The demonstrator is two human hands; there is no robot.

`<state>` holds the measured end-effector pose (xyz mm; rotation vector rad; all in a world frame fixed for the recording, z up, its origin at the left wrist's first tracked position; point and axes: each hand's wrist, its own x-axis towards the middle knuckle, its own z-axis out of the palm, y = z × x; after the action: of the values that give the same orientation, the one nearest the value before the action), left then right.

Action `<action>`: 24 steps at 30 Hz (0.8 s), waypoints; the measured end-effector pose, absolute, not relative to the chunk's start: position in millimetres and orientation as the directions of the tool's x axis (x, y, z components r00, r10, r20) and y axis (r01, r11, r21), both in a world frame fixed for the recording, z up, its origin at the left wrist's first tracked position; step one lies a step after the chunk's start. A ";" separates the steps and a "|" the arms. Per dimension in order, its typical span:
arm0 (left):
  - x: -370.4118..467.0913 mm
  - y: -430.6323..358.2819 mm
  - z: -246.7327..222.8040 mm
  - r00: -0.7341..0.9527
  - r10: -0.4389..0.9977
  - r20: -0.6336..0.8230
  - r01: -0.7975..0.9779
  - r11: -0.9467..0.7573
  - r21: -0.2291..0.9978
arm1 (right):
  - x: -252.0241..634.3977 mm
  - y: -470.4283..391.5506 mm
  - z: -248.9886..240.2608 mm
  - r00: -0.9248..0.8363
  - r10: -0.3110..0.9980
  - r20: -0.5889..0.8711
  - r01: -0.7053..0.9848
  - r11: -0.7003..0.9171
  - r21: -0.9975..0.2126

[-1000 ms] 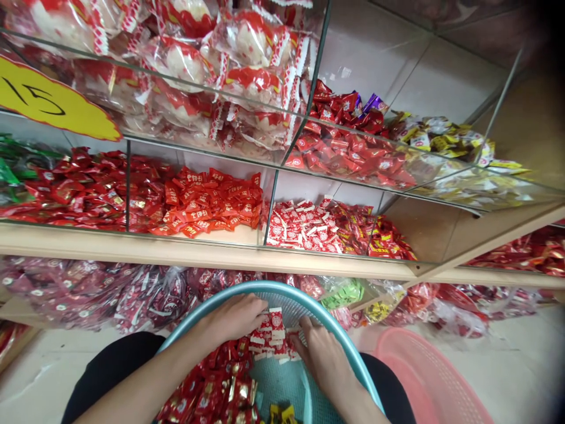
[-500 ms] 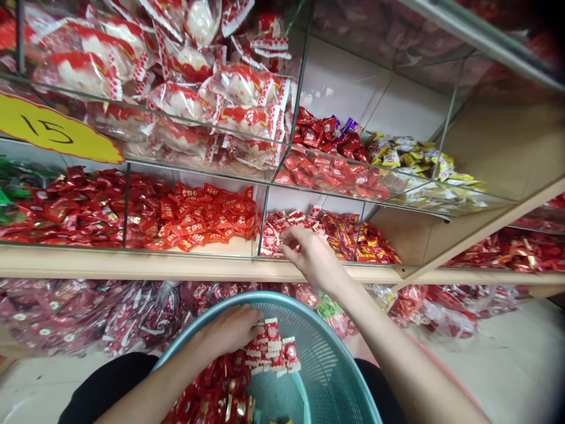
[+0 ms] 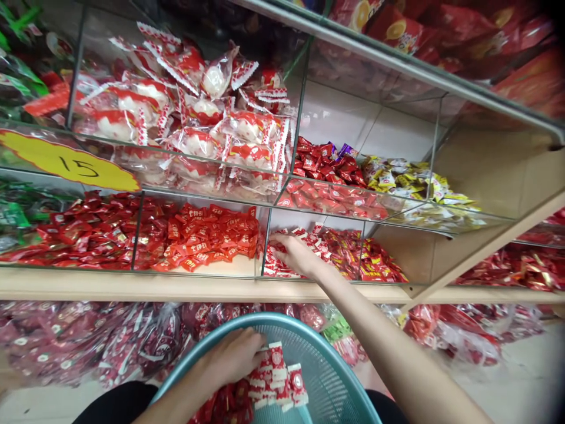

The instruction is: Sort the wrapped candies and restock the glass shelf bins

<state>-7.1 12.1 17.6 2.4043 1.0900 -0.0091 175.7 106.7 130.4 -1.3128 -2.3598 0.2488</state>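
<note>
The right hand (image 3: 293,256) has gone from inside the round teal plastic basket with perforated walls (image 3: 329,350) up to the clear-walled compartment (image 3: 263,244) on the pale wooden shelf (image 3: 176,292), where it now lies over the loose pile of small red-and-white wrapped packets (image 3: 276,270). Whether its grip has come together on any packet, I cannot tell, since the fingertips merge with the pile. The left hand (image 3: 241,354) has stayed low in the basket, fingers curled beside a cluster of matching red-and-white packets (image 3: 277,377); whether its grip is clamped on one is hidden. Dark red foil-wrapped sweets (image 3: 229,405) lie just below that hand, in the same basket. The change splits the work between two places: the right hand is at the shelf stock, the left is by the packets already in the basket.
</note>
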 end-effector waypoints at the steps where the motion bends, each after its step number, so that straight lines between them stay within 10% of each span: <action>1: -7.0 12.0 17.4 0.681 0.703 -0.205 0.706 -0.556 0.438 | 176.0 107.3 129.7 -0.464 0.838 0.288 0.762 0.543 -0.352; 24: -5.7 13.1 14.4 0.718 0.674 -0.172 0.675 -0.615 0.407 | 176.7 -34.3 123.2 -0.093 0.865 0.494 0.689 0.414 -0.595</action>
<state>-5.7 13.1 14.4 2.4770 1.0348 -0.0022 176.7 -34.3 123.2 -1.3340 -1.8388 0.2664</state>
